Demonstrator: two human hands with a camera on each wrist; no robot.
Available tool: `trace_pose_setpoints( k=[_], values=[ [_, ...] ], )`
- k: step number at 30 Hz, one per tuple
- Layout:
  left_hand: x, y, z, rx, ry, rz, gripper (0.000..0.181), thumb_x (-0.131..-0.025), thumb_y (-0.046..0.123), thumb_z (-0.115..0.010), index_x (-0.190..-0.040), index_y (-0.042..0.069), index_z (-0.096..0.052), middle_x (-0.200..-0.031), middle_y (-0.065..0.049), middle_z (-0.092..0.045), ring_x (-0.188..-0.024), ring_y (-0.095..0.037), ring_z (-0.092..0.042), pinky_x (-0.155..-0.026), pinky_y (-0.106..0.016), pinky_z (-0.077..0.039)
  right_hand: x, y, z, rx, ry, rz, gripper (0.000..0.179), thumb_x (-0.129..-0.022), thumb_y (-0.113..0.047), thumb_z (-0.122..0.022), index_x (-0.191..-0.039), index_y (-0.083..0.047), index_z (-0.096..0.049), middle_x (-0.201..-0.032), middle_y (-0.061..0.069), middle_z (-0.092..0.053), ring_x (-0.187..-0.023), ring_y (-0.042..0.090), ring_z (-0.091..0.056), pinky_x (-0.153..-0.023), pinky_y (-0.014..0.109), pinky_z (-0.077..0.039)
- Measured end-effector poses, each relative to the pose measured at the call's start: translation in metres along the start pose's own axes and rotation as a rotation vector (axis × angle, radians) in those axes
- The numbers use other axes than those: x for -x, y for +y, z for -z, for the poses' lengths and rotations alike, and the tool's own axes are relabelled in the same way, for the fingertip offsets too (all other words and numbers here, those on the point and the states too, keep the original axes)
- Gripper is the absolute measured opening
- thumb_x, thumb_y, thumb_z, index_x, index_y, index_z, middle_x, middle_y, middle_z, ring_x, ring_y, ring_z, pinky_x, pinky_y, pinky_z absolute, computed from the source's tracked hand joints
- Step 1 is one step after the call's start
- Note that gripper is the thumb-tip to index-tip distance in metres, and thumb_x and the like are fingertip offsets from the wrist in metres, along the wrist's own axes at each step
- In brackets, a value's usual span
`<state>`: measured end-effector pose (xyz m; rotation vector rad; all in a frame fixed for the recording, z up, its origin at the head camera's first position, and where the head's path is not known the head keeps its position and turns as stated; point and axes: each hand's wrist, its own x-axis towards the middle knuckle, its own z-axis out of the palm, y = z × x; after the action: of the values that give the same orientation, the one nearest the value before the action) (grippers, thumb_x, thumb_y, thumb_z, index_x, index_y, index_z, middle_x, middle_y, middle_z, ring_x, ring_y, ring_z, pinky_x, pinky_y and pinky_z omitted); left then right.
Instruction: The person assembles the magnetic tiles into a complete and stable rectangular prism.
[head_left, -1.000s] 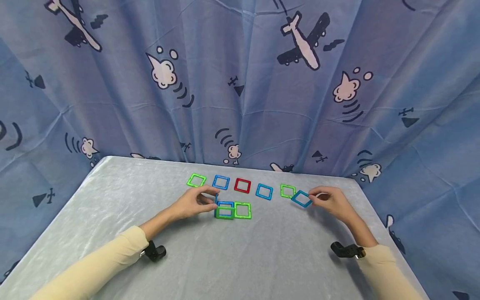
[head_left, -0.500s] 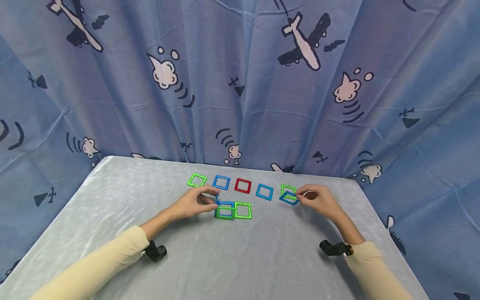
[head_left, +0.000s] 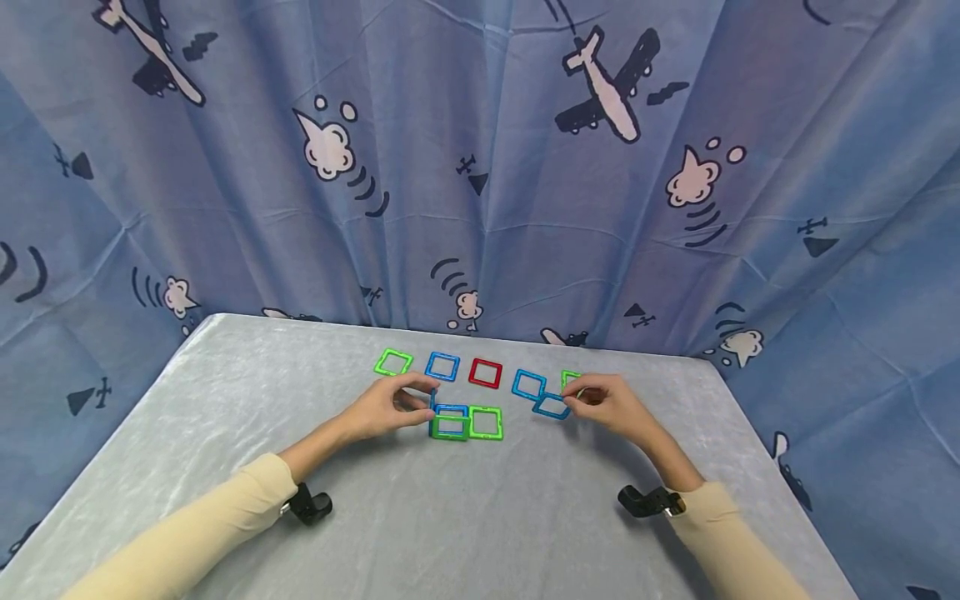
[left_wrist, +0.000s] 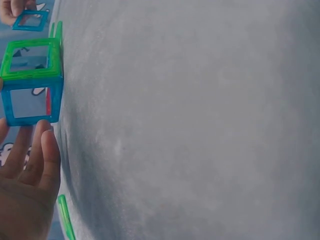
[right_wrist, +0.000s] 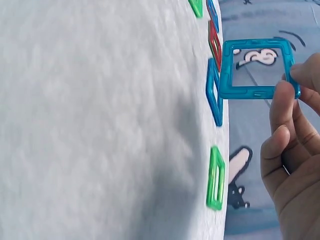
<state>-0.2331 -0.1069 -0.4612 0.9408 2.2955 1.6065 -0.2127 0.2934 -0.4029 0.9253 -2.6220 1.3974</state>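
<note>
The left hand (head_left: 392, 406) is gripping the left side of a blue-and-green structure (head_left: 450, 437), and a green square (head_left: 502, 423) is sitting at its right side. The right hand (head_left: 611, 406) is pinching a blue square (head_left: 548, 414) by its right side. Behind, 5 magnetic-tile frames are forming a row on the table (head_left: 480, 517): far-left green frame (head_left: 379, 360), left blue frame (head_left: 446, 354), red frame (head_left: 483, 386), right blue frame (head_left: 515, 382) and far-right green frame (head_left: 563, 381), which the right hand is partly hiding. An airplane-print curtain (head_left: 487, 83) is hanging beyond.
</note>
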Motion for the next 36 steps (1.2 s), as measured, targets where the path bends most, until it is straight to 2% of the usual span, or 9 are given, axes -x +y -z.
trace_pose_setpoints(
  k=[6, 12, 16, 21, 29, 32, 36],
  values=[
    [-0.001, 0.0, 0.0, -0.002, 0.003, 0.003, 0.049, -0.094, 0.012, -0.076, -0.137, -0.004, -0.058, -0.131, -0.024, -0.061, -0.102, -0.026, -0.069, -0.084, -0.036, -0.057, -0.004, -0.005, -0.011, -0.065, -0.042, 0.041, 0.013, -0.088, 0.017, -0.067, -0.098, 0.011, -0.072, -0.091, 0.022, -0.069, -0.07, 0.024, -0.063, -0.061, 0.026, -0.054],
    [-0.001, -0.001, -0.001, 0.001, 0.0, 0.006, 0.05, -0.094, 0.012, -0.076, -0.137, -0.004, -0.057, -0.132, -0.024, -0.06, -0.103, -0.025, -0.069, -0.085, -0.036, -0.057, -0.006, -0.008, -0.02, -0.078, -0.075, 0.098, 0.014, -0.087, 0.018, -0.068, -0.096, 0.009, -0.072, -0.09, 0.022, -0.069, -0.069, 0.024, -0.063, -0.06, 0.03, -0.055],
    [0.0, -0.001, 0.0, 0.001, 0.0, -0.006, 0.05, -0.094, 0.013, -0.076, -0.137, -0.004, -0.057, -0.132, -0.025, -0.06, -0.103, -0.027, -0.069, -0.085, -0.037, -0.057, -0.006, -0.013, -0.024, -0.081, -0.096, 0.086, 0.017, -0.085, 0.02, -0.068, -0.096, 0.008, -0.073, -0.09, 0.018, -0.069, -0.069, 0.023, -0.062, -0.058, 0.029, -0.053],
    [-0.001, 0.0, -0.001, -0.008, 0.0, 0.016, 0.05, -0.094, 0.013, -0.076, -0.138, -0.003, -0.058, -0.133, -0.022, -0.061, -0.103, -0.024, -0.069, -0.085, -0.036, -0.057, -0.006, -0.019, -0.029, -0.088, -0.115, 0.071, 0.017, -0.086, 0.019, -0.068, -0.096, 0.007, -0.073, -0.088, 0.01, -0.069, -0.07, 0.021, -0.061, -0.059, 0.028, -0.052],
    [-0.001, 0.0, -0.001, -0.009, 0.003, -0.008, 0.05, -0.094, 0.012, -0.076, -0.137, -0.005, -0.057, -0.132, -0.022, -0.061, -0.102, -0.025, -0.07, -0.084, -0.035, -0.057, -0.011, -0.025, -0.041, -0.112, -0.145, 0.081, 0.014, -0.087, 0.018, -0.069, -0.095, 0.007, -0.073, -0.086, 0.012, -0.069, -0.069, 0.019, -0.061, -0.059, 0.027, -0.052],
    [-0.001, 0.001, -0.001, -0.008, 0.005, -0.009, 0.049, -0.094, 0.012, -0.076, -0.136, -0.005, -0.058, -0.132, -0.023, -0.061, -0.102, -0.026, -0.07, -0.084, -0.035, -0.057, -0.014, -0.025, -0.046, -0.102, -0.152, 0.083, 0.014, -0.087, 0.018, -0.069, -0.095, 0.006, -0.073, -0.086, 0.011, -0.069, -0.07, 0.019, -0.061, -0.06, 0.027, -0.052],
    [-0.001, 0.002, -0.001, -0.005, 0.007, -0.008, 0.049, -0.094, 0.012, -0.076, -0.136, -0.005, -0.057, -0.131, -0.025, -0.06, -0.102, -0.028, -0.07, -0.084, -0.036, -0.057, -0.017, -0.012, -0.052, -0.089, -0.168, 0.064, 0.013, -0.088, 0.016, -0.069, -0.096, 0.006, -0.074, -0.086, 0.013, -0.07, -0.07, 0.019, -0.06, -0.061, 0.027, -0.052]
  ],
)
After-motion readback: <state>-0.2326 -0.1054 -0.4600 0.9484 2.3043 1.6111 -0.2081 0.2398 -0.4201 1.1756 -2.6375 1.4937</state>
